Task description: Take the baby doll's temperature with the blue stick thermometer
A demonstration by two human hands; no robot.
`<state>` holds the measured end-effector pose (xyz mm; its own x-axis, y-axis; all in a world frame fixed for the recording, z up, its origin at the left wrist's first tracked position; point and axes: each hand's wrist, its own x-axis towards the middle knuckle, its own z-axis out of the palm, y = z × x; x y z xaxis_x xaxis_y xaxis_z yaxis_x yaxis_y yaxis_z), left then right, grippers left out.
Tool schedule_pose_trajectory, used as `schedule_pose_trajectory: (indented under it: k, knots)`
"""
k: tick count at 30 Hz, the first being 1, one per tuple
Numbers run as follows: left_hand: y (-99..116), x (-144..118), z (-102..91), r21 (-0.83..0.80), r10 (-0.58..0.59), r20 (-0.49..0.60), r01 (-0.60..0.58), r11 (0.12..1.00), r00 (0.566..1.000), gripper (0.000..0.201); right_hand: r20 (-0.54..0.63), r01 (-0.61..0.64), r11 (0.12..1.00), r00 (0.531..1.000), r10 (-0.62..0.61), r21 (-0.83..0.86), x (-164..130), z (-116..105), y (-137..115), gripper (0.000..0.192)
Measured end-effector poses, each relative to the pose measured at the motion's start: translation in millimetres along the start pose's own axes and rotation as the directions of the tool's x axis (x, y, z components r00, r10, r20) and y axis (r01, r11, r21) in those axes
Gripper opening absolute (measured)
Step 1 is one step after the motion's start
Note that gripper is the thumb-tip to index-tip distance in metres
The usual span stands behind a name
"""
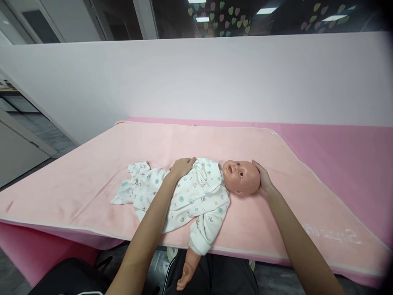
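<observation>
A baby doll (241,177) lies on its back across the pink blanket, head to the right, dressed in a white printed romper (192,196). My right hand (263,176) cups the top of its head, some fingers hidden behind it. Over the doll's far side, near its waist and far arm, my left hand (183,166) is closed against the cloth; its fingertips are partly hidden. The doll's near arm (188,268) sticks out of its sleeve and hangs past the front edge. Flat romper legs (135,188) spread to the left.
A pale pink blanket (92,164) covers much of a darker pink table surface (344,164). Behind stands a white wall (196,82) with dark glass above it. My lap (221,274) is close under the table's front edge.
</observation>
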<state>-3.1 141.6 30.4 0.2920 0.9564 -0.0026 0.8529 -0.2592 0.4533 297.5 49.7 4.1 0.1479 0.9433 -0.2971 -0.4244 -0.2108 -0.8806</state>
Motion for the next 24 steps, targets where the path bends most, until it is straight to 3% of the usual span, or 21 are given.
schedule_pose_trajectory:
  k: [8,11,14,17,20,22,24]
  knots:
    - [-0.2,-0.9,-0.6,-0.037,0.014,-0.016,-0.015,0.999,1.0,0.061,0.056,-0.069,0.997,0.996,0.07,-0.026,4.0,-2.9,5.4,0.04]
    - [-0.2,-1.7,-0.8,-0.058,0.026,-0.036,-0.028,0.998,0.999,0.057,-0.122,0.165,0.983,0.977,-0.174,-0.078,9.2,-5.3,6.9,0.032]
    - [-0.6,-3.1,-0.4,-0.061,0.049,-0.055,-0.053,0.997,0.997,0.052,-0.25,0.422,0.899,0.864,-0.438,-0.116,13.5,-9.5,4.1,0.031]
    - [-0.5,-4.2,-0.6,-0.094,0.087,-0.099,-0.096,0.991,0.991,0.043,-0.218,0.53,0.845,0.818,-0.533,-0.08,13.1,-12.2,-0.3,0.031]
    - [5.0,-6.8,-3.3,-0.254,0.152,-0.254,-0.217,0.943,0.955,0.029,-0.109,0.584,0.804,0.797,-0.594,-0.112,9.9,-10.7,-1.0,0.03]
    - [14.5,-11.6,-5.6,-0.437,0.155,-0.329,-0.295,0.849,0.932,0.029,0.02,0.569,0.806,0.818,-0.574,-0.162,8.2,-8.1,1.0,0.03]
    - [28.8,-20.0,-5.8,-0.615,0.18,-0.289,-0.326,0.718,0.94,0.033,0.109,0.534,0.821,0.845,-0.523,-0.203,7.5,-5.7,3.6,0.032]
